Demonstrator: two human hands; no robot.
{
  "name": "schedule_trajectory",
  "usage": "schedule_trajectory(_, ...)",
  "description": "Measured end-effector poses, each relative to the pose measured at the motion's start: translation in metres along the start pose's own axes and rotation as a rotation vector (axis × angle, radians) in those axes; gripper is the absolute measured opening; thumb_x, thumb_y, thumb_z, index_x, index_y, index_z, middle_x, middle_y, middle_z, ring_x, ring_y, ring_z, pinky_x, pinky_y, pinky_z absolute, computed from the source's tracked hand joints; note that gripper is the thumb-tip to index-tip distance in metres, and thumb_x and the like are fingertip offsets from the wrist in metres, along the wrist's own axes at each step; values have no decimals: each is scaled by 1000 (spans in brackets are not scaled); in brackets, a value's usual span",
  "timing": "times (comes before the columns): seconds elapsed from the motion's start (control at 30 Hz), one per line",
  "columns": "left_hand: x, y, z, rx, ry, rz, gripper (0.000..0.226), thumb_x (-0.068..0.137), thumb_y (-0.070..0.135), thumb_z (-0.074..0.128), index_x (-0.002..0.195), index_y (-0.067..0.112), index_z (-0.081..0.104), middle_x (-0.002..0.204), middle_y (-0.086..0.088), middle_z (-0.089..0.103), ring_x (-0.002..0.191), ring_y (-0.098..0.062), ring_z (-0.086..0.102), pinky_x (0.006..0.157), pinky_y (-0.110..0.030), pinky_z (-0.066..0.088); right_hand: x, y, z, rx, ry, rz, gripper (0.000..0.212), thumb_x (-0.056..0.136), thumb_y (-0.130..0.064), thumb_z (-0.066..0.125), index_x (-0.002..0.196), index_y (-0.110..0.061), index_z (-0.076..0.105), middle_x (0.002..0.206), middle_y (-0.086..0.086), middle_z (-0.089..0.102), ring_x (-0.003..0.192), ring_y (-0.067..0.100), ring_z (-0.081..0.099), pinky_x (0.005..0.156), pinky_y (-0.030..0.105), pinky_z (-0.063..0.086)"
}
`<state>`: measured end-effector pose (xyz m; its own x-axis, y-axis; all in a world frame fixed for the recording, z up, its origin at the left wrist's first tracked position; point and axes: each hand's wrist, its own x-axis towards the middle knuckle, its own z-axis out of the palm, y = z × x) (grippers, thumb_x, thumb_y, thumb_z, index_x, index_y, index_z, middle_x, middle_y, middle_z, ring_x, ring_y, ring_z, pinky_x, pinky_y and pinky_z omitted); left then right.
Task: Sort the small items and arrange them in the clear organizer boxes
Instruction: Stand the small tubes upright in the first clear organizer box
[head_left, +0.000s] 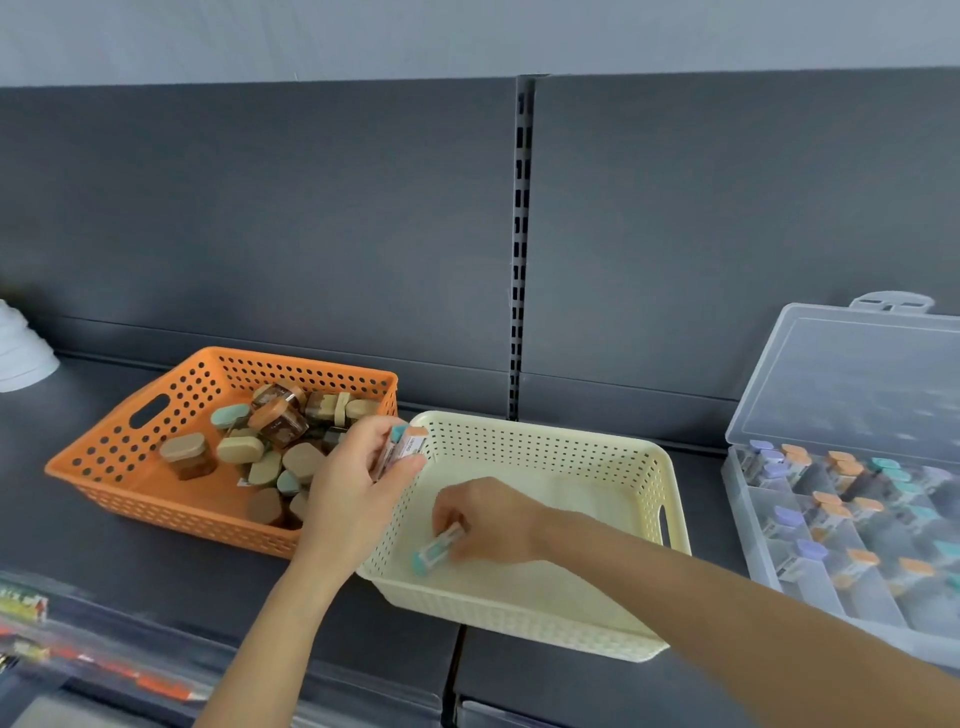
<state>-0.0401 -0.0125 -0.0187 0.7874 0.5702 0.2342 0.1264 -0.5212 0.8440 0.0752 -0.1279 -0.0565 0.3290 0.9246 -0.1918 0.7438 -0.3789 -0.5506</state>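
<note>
Teal-capped tube (435, 550) lies on the floor of the cream basket (545, 425), cap end toward the camera. Right hand (491, 525) is down on it, fingers curled over its far end. The grip looks closed in a pinch, but motion blur hides whether the tube is off the floor yet.

Left hand (358, 480) hovers over the seam between the two baskets, its grip closed round a small bunch of tubes (402, 448), with one teal cap and one orange cap showing.

Orange basket (119, 467) just left holds a heap of brown jars (280, 421) with beige, teal and orange lids.

Clear organizer box (740, 499) sits well to the right on the shelf (78, 540), lid (857, 374) open. Its compartments are part filled with purple-, orange- and teal-capped tubes.

Step, as I read it: gathering loose tubes from the cream basket; this looks like the only one left there.

Next move calls for lifting it clear of the basket wall, carrying it right and dropping it in with matching teal caps. The left hand's bunch needs splitting by cap colour.
</note>
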Motion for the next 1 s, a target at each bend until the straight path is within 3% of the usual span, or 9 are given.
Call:
schedule_trajectory(0.17,-2,5,8,17,-32,32,25,87,18,66,100,37,56,96,19,66,91,0,62,81,-37,55,-22,11,-21,457,116,142,11,83,0,65,86,-10,61,92,17,61,64,16,63,63,28,58)
schedule_trajectory(0.3,3,16,24,26,-70,79,20,87,18,64,99,32,57,90,7,65,85,-14,62,77,-47,52,-49,15,-43,716,300,198,8,86,-3,63,90,-9,65,78,8,57,59,10,60,57,19,53)
schedule_trajectory(0.4,5,31,44,42,-143,133,16,89,16,62,100,27,56,86,7,63,81,-17,60,74,-49,49,-77,23,-58,837,426,237,10,84,-6,69,92,-8,65,74,4,65,60,11,61,57,20,50)
schedule_trajectory(0.6,2,72,89,-31,-211,169,18,87,16,65,97,29,58,89,17,64,83,-10,60,72,-29,47,-137,42,-70,803,702,290,6,84,-7,69,83,-10,64,79,10,71,66,14,66,59,22,56)
schedule_trajectory(0.67,0,85,104,-64,-225,175,19,86,16,66,96,31,58,89,15,64,83,-11,61,73,-31,48,-159,49,-72,797,797,316,4,86,-7,66,85,-11,64,78,5,72,73,18,69,64,26,59)
schedule_trajectory(0.77,-6,106,129,-105,-252,189,19,86,16,66,96,30,59,90,11,65,85,-14,61,76,-34,49,-196,63,-76,852,951,306,8,87,-2,63,88,-9,66,66,-4,69,62,10,64,61,22,56)
schedule_trajectory(0.83,-12,120,149,-135,-271,189,17,86,15,65,97,28,60,90,8,65,85,-15,60,77,-33,48,-220,71,-77,834,1030,332,13,86,-1,62,86,-13,68,67,3,66,57,9,59,58,20,52)
schedule_trajectory(0.93,-24,140,181,-159,-288,196,16,86,15,64,97,26,60,89,10,65,83,-13,59,73,-27,46,-251,89,-76,731,1102,419,20,86,-6,63,82,-24,68,73,13,67,57,19,57,65,39,54)
schedule_trajectory(1.0,-33,151,202,-168,-291,206,16,86,16,64,96,27,60,89,14,65,82,-8,59,68,-18,45,-272,102,-76,681,1131,464,22,86,-8,63,82,-29,68,75,13,68,62,31,59,70,45,55)
